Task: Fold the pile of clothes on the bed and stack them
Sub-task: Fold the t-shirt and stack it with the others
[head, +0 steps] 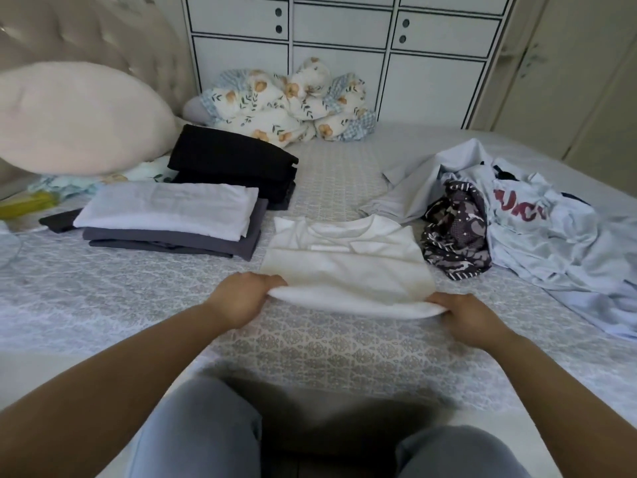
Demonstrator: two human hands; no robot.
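Note:
A white T-shirt (348, 260) lies partly folded in the middle of the bed, collar away from me. My left hand (241, 298) grips its near left corner and my right hand (465, 319) grips its near right corner, lifting the near edge off the bedspread. To the left sits a folded stack (172, 219) with a white garment on top of grey ones, and behind it a folded black stack (234, 163). On the right lies the unfolded pile (537, 229): pale blue clothes, one with red letters, and a dark patterned piece (455, 232).
A patterned grey bedspread (327, 346) covers the bed. A big pink pillow (79, 119) and a floral bundle of bedding (289, 101) lie at the far side. White cabinets (344, 36) stand behind the bed. My knees in grey trousers (200, 429) are at the near edge.

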